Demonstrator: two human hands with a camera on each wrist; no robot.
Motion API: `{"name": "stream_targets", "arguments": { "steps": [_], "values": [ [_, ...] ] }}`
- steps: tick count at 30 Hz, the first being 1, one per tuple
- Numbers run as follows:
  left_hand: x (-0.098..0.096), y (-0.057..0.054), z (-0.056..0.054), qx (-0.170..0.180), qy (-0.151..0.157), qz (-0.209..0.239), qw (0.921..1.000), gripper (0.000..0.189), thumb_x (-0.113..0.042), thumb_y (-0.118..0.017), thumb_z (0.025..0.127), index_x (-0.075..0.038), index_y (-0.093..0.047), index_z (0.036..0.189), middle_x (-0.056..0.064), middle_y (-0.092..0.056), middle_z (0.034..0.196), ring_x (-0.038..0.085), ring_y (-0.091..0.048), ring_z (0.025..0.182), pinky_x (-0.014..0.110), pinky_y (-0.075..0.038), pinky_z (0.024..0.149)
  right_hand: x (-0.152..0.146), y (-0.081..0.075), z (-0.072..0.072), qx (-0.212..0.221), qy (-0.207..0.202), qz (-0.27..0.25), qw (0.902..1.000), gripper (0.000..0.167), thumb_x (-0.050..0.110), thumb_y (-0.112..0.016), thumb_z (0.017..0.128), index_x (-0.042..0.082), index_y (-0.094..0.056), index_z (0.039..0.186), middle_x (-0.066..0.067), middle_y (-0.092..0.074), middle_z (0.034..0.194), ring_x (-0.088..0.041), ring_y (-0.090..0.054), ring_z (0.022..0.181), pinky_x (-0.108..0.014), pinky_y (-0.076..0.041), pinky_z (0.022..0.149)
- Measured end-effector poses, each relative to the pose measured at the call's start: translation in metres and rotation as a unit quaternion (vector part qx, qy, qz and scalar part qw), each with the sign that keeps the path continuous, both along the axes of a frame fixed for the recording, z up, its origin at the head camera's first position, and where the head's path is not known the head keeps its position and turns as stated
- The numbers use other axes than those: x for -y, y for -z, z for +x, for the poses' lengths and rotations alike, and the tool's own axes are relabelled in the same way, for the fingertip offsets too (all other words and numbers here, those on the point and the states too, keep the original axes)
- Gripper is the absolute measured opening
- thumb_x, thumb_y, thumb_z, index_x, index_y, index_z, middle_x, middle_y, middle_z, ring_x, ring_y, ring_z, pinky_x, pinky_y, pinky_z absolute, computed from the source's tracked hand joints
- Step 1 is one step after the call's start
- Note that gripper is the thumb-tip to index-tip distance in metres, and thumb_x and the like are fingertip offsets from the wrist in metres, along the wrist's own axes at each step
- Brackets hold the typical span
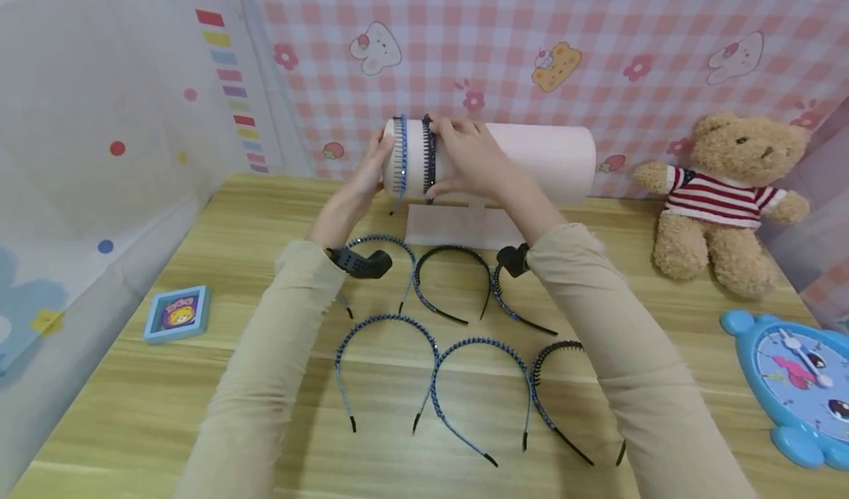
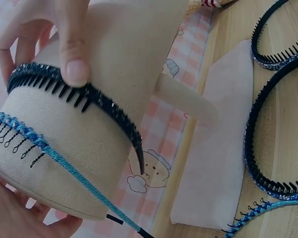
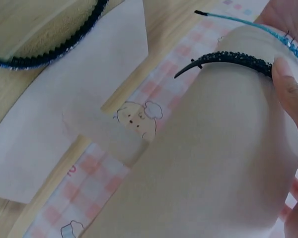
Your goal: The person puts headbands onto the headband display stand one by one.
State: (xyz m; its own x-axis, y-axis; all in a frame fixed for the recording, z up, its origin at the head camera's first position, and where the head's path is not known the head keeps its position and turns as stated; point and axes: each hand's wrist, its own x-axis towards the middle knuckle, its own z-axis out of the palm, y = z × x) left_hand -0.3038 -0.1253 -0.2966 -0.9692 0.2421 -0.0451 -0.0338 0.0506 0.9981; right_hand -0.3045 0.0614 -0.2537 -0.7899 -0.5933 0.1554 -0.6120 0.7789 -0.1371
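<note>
A pale padded headband stand (image 1: 547, 161) lies crosswise at the back of the table, a thick cylinder on a flat base (image 1: 434, 226). My left hand (image 1: 363, 173) grips its left end, fingers around the rim. Just inside that end sits a blue braided headband (image 2: 84, 181) with small wire teeth. To its right, a black toothed headband (image 2: 111, 108) with glittering stones goes over the cylinder. My right hand (image 1: 474, 158) holds this black band, its thumb (image 2: 75, 69) pressing on it in the left wrist view. The other fingers go behind the cylinder, partly hidden.
Two rows of headbands, blue ones like the braided headband (image 1: 388, 318) and dark ones like the black headband (image 1: 454, 248), lie in front of the stand. A teddy bear (image 1: 713, 200) and a blue clock (image 1: 749, 359) are at right, a small blue frame (image 1: 199, 322) at left.
</note>
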Motion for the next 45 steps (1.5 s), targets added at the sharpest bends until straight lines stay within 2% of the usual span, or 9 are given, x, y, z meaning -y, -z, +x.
{"name": "stream_targets", "arguments": {
  "steps": [5,13,20,27,30,36,41,45],
  "values": [
    [-0.001,0.001,0.003,-0.010,0.009,-0.005,0.9999,0.056,-0.042,-0.019,0.098,-0.024,0.004,0.147,0.004,-0.007,0.154,0.023,-0.009,0.141,0.052,-0.013,0.114,0.006,0.002,0.004,-0.010,0.002,0.004,0.9999,0.104,0.051,-0.074,0.067,0.003,-0.020,0.142,-0.009,-0.033,0.147,-0.033,-0.024,0.137,-0.050,-0.013,0.114],
    [-0.004,0.001,0.003,-0.005,0.009,-0.005,0.9999,0.056,-0.042,-0.020,0.098,-0.024,0.003,0.147,0.004,-0.009,0.154,0.023,-0.010,0.141,0.051,-0.014,0.113,0.005,0.009,0.004,-0.029,0.007,-0.008,0.9995,0.102,0.052,-0.075,0.066,0.005,-0.023,0.140,-0.011,-0.033,0.146,-0.033,-0.027,0.134,-0.049,-0.016,0.113],
    [-0.008,0.000,0.002,-0.001,0.012,-0.011,0.9999,0.058,-0.045,-0.020,0.098,-0.026,0.003,0.147,0.003,-0.006,0.154,0.023,-0.009,0.141,0.052,-0.013,0.114,-0.001,0.012,0.002,-0.016,0.012,-0.021,0.9996,0.107,0.051,-0.075,0.067,0.008,-0.016,0.144,-0.015,-0.030,0.146,-0.035,-0.026,0.134,-0.049,-0.012,0.114],
    [-0.008,0.001,0.002,0.005,0.008,-0.016,0.9998,0.058,-0.046,-0.021,0.097,-0.027,0.002,0.147,0.002,-0.005,0.155,0.022,-0.005,0.142,0.052,-0.014,0.114,-0.014,0.014,0.009,-0.022,0.011,0.010,0.9997,0.104,0.053,-0.072,0.070,0.008,-0.015,0.145,-0.015,-0.018,0.151,-0.034,-0.018,0.138,-0.050,-0.009,0.115],
    [-0.006,-0.001,0.001,0.007,0.005,-0.018,0.9998,0.059,-0.047,-0.021,0.097,-0.027,0.005,0.147,0.002,-0.005,0.155,0.022,-0.006,0.142,0.051,-0.013,0.114,-0.028,0.013,0.011,-0.031,0.016,0.020,0.9992,0.104,0.053,-0.071,0.071,0.007,-0.014,0.145,-0.016,-0.012,0.153,-0.035,-0.014,0.139,-0.051,-0.006,0.115],
    [-0.003,-0.003,0.000,0.008,0.002,-0.019,0.9998,0.060,-0.048,-0.021,0.097,-0.027,0.005,0.147,0.001,-0.004,0.155,0.021,-0.005,0.142,0.051,-0.014,0.114,-0.076,0.012,0.014,-0.046,0.040,-0.008,0.9981,0.110,0.049,-0.076,0.067,0.007,-0.012,0.145,-0.019,-0.013,0.150,-0.037,-0.014,0.137,-0.053,-0.007,0.114],
    [-0.001,-0.003,0.000,0.010,-0.007,-0.010,0.9999,0.059,-0.046,-0.022,0.097,-0.028,0.003,0.147,0.001,-0.007,0.154,0.022,-0.007,0.141,0.051,-0.014,0.113,-0.121,0.015,0.020,-0.035,0.093,-0.041,0.9942,0.114,0.041,-0.080,0.064,0.007,-0.007,0.146,-0.023,-0.011,0.149,-0.041,-0.013,0.136,-0.058,-0.007,0.112],
    [0.000,-0.004,0.000,0.013,-0.009,-0.005,0.9999,0.058,-0.045,-0.022,0.098,-0.028,0.003,0.147,0.001,-0.008,0.154,0.021,-0.006,0.142,0.050,-0.013,0.114,-0.153,0.026,0.026,-0.009,0.143,-0.074,0.9869,0.117,0.034,-0.081,0.065,0.005,-0.002,0.146,-0.024,-0.008,0.150,-0.046,-0.011,0.135,-0.061,-0.008,0.110]
  ]
}}
